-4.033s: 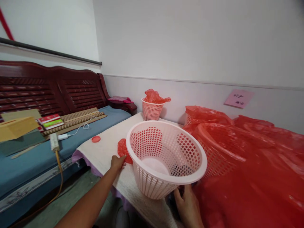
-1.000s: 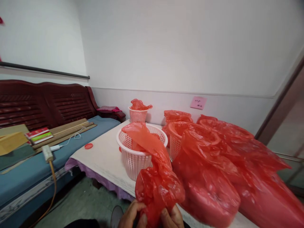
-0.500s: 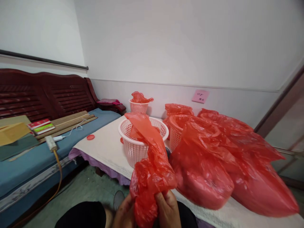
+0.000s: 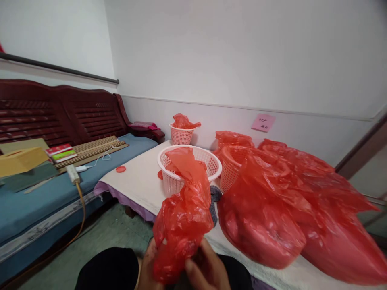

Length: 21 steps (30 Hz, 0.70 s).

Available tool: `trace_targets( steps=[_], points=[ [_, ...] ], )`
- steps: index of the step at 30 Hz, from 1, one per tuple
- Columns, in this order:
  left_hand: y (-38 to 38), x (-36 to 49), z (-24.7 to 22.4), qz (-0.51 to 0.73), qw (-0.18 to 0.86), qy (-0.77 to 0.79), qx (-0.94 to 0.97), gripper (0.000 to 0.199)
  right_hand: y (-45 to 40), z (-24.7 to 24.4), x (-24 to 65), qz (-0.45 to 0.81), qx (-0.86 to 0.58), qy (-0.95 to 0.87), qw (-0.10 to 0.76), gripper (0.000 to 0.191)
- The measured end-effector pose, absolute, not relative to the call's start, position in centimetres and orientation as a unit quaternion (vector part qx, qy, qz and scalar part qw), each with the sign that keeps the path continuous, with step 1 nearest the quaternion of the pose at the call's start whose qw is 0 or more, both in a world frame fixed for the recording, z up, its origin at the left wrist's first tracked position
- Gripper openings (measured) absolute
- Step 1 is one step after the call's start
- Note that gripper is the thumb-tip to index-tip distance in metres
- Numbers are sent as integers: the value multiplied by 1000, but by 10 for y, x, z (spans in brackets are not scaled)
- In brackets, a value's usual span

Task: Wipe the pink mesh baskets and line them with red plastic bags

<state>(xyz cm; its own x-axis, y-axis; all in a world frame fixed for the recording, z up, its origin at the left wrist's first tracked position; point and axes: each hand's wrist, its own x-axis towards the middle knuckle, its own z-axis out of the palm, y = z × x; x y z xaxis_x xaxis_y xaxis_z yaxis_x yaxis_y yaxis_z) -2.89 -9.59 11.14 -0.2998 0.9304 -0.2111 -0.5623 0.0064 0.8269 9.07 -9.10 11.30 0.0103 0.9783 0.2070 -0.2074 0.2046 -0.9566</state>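
A crumpled red plastic bag (image 4: 184, 209) hangs between my two hands at the front edge of the table. My left hand (image 4: 148, 266) grips its lower left side, fingers mostly behind the film. Thumb and fingers of my right hand (image 4: 208, 268) are closed on its lower right part. The bag's loose upper end reaches up in front of a white plastic basket (image 4: 213, 166), which has more red film inside. What the bag contains, if anything, cannot be made out. To the right, large filled red bags (image 4: 263, 225) rest on the table.
A smaller basket (image 4: 181, 137) holding red film stands by the wall. On the white tabletop (image 4: 136, 177) lie a red ring (image 4: 121, 169) and a dark grey cloth-like item (image 4: 214, 195). Left is a wooden sofa (image 4: 54, 108) with a power strip (image 4: 72, 174) and cable.
The red bag and my hands have shifted slightly left relative to the table. More of the grey item beside the basket shows. The view has turned a little left.
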Motion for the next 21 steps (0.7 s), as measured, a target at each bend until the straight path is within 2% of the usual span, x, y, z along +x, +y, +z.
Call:
trace_targets(
  steps=[2, 4, 10, 16, 19, 21],
  points=[
    [-100, -24, 117, 677, 553, 436, 214, 41, -95, 104, 80, 465, -405, -515, 595, 47],
    [-102, -20, 119, 681, 559, 423, 213, 43, -95, 98, 78, 452, -422, -523, 586, 39],
    [-96, -35, 113, 688, 564, 443, 111, 53, -87, 108, 99, 540, -393, -415, 618, 32],
    [-94, -55, 117, 705, 541, 456, 49, 52, -83, 109, 117, 589, -383, -364, 612, 28],
    [-96, -56, 117, 704, 541, 457, 50, 55, -82, 110, 118, 595, -384, -348, 614, 31],
    [-98, -53, 117, 697, 544, 462, 74, 58, -83, 115, 113, 581, -379, -365, 621, 41]
  ],
)
